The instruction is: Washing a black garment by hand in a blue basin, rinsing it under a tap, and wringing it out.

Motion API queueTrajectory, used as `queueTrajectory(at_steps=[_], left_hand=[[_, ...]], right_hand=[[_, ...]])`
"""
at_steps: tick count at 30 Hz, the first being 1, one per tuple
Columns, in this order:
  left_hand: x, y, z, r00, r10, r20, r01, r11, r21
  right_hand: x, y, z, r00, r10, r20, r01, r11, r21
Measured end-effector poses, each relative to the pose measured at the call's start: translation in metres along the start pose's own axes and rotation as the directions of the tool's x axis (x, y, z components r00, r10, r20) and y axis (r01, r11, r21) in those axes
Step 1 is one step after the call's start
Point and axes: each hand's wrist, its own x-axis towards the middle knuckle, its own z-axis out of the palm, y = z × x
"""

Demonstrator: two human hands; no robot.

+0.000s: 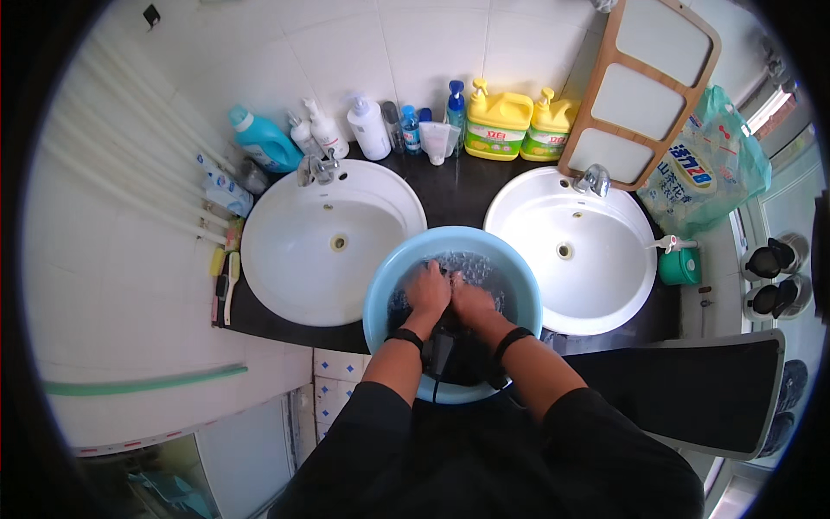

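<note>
The person's left hand [428, 290] and right hand [472, 300] reach down into a round, light-blue basin [376, 304] of water, side by side and close together near its middle. Their fingers look bent inward rather than spread, but suds and water blur the tips, so I cannot tell whether they pinch anything. A dark, wet-looking mass [449, 322], seemingly fabric, lies in the basin around and below the hands, with clear-white bubbles [474, 262] floating beyond them. A black band [514, 341] circles the right wrist, and another is on the left. The basin sits at the front of a glossy black countertop [454, 197], between a white oval left sink [294, 238] and a white oval right sink [605, 277]. Along the back wall stand a turquoise plastic jug [264, 138], a white pump bottle [370, 130] and two yellow jugs with green labels [497, 121]. A wood-framed board with three pale panels [640, 99] leans behind the right faucet [594, 180].
</note>
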Motion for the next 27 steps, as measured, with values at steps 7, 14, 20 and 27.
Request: queueTrajectory(at_steps=[7,14,20,27], left_hand=[[0.014,-0.007,-0.034,0.99,0.079,-0.113,-0.108,0.953,-0.284],[-0.001,0.001,-0.065,0.842,0.348,-0.413,-0.489,0.815,-0.311],[-0.031,0.011,-0.106,0.763,0.307,-0.569,-0.615,0.619,-0.49],[-0.043,0.016,-0.128,0.827,0.137,-0.545,-0.537,0.477,-0.695]], right_hand=[[-0.01,0.004,-0.04,0.953,-0.081,-0.293,0.208,0.876,0.435],[-0.026,0.006,-0.071,0.685,-0.276,-0.674,0.449,0.889,0.093],[-0.054,-0.044,-0.118,0.74,-0.166,-0.652,0.555,0.699,0.451],[-0.072,-0.077,-0.154,0.787,-0.366,-0.497,0.609,0.322,0.725]])
